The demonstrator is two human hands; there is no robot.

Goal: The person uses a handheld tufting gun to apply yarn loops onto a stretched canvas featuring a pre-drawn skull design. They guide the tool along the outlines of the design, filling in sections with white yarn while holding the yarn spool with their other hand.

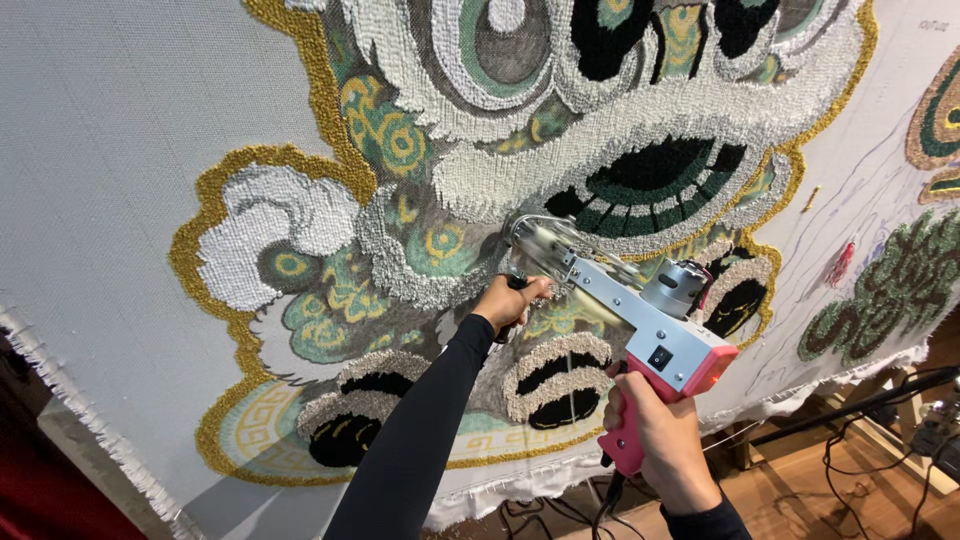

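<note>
A tufting gun (655,330) with a grey metal body, a silver motor and a pink grip is pressed nose-first against a stretched white cloth (110,150). My right hand (660,435) is wrapped around the pink grip at the lower right. My left hand (510,300), on a black-sleeved arm, grips the gun's black front handle just below its nose (525,232). The nose touches a tufted lion-head design (560,150) in white, green, black and gold, at the edge of its white muzzle.
The cloth hangs on a frame with a frayed lower edge (90,430). Another tufted green patch (885,290) sits at the right. Black cables (850,450) run over the wooden floor at the lower right, and a cord hangs from the gun's grip.
</note>
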